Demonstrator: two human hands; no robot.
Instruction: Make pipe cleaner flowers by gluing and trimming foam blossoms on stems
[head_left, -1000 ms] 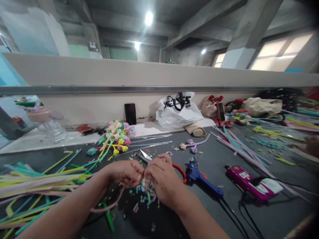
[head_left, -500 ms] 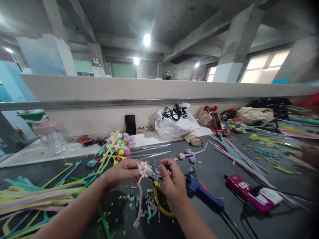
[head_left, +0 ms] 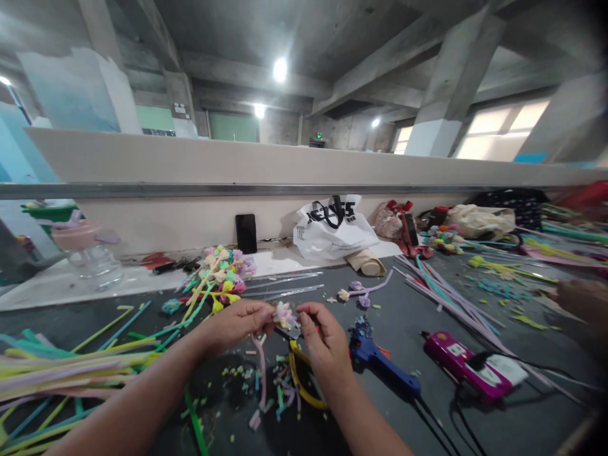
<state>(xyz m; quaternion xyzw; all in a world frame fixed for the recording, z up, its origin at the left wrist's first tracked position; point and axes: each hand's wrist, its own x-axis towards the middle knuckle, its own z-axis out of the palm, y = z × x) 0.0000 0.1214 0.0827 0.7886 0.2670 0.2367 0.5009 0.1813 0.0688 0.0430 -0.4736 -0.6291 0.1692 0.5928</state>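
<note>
My left hand (head_left: 235, 325) pinches a small pastel pipe-cleaner flower (head_left: 284, 313) by its head; its pink stem (head_left: 261, 373) hangs down to the dark table. My right hand (head_left: 324, 342) touches the flower from the right with thumb and forefinger. Yellow-handled cutters (head_left: 299, 380) lie on the table just under my right hand. Small coloured clippings (head_left: 280, 392) are scattered below both hands.
A blue glue gun (head_left: 380, 361) and a magenta device (head_left: 463, 364) with cables lie to the right. A finished flower bunch (head_left: 221, 272), pipe-cleaner piles (head_left: 61, 367), a white bag (head_left: 332, 228) and a phone (head_left: 246, 233) surround the spot. Another person's hand (head_left: 577, 301) is at far right.
My hands lifted the flower off the table, its stem now hanging free. My right hand let the cutters down onto the table and went to the flower head.
</note>
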